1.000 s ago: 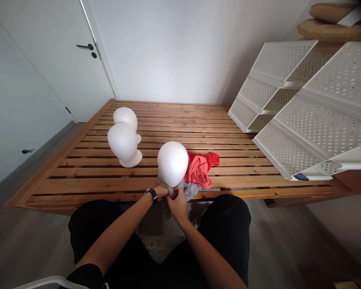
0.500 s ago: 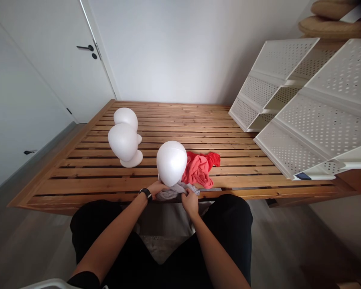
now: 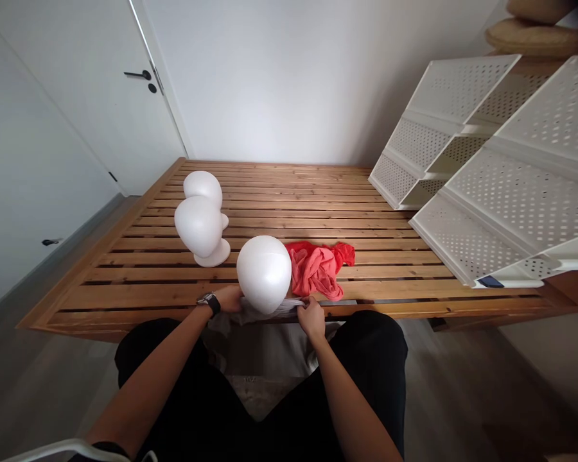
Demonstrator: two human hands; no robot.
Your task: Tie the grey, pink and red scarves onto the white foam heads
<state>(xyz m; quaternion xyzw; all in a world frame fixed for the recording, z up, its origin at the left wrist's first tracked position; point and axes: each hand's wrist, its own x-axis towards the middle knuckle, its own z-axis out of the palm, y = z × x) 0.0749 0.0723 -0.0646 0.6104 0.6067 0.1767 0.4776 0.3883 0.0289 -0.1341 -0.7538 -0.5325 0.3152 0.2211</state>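
A white foam mannequin head (image 3: pixel 264 273) stands close in front of me, near the edge of the slatted wooden platform. A grey cloth (image 3: pixel 289 310) is stretched sideways low down around the head's near side. My left hand (image 3: pixel 228 299), with a watch on its wrist, is closed on the cloth's left end, its fingertips partly hidden by the head. On the other side, my right hand (image 3: pixel 312 316) pinches the right end. Crumpled coral-red cloth (image 3: pixel 318 273) lies just to the right of the head.
Two more white mannequin heads (image 3: pixel 198 224) stand on the slatted platform (image 3: pixel 289 205) at left. White perforated storage bins (image 3: pixel 505 186) rise at right. A door (image 3: pixel 87 96) is at far left, and my knees (image 3: pixel 380 353) are against the front edge.
Both hands have moved apart, the left one clearly leftward, pulling the grey cloth wider. The near mannequin head has shifted left and towards me.
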